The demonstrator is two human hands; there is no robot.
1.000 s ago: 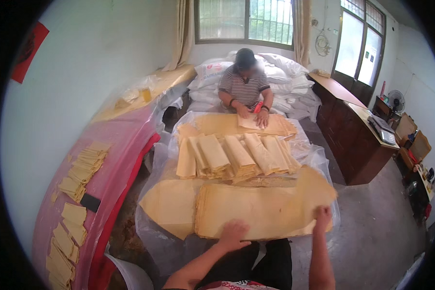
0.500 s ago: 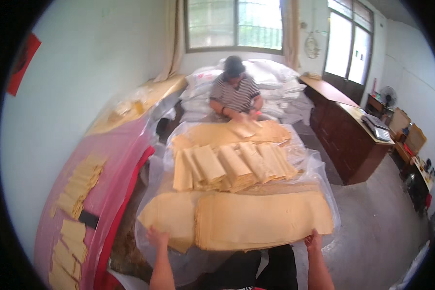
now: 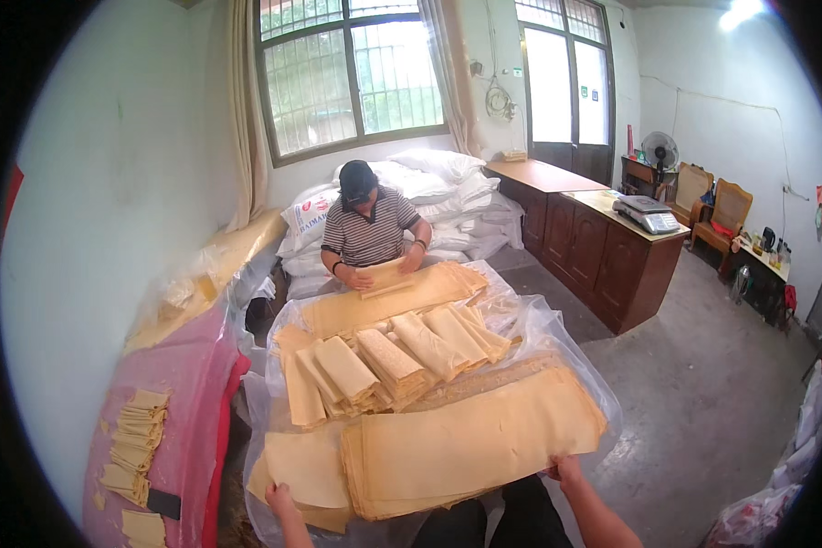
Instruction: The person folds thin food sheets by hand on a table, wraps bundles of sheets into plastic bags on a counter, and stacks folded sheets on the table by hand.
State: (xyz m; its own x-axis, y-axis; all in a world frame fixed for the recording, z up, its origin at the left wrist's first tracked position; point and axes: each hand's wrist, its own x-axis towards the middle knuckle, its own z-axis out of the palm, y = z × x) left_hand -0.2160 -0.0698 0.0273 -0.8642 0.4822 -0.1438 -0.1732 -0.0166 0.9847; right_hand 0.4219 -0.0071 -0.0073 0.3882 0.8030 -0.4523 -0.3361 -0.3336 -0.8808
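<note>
Left hand (image 3: 281, 500): at the near left edge of the flat stack of yellow sheets (image 3: 470, 443); fingers on the sheet edge, grip cannot be told
Right hand (image 3: 566, 471): at the stack's near right corner; fingers curled on its edge, grasping it
Stack: lies flat on the clear plastic sheeting (image 3: 557, 333) over the table, nearest the person
Folded bundles (image 3: 388, 361): in a row just behind the stack
Co-worker (image 3: 370, 233): seated at the far end; both hands on a folded sheet
Scale (image 3: 647, 215): on the wooden counter (image 3: 603, 242), well apart to the right

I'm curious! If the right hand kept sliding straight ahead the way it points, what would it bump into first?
Probably the stack of large tan sheets: the right hand already rests at its near edge, fingers pointing across it. Beyond lie the folded bundles, though depth is hard to judge.
</note>
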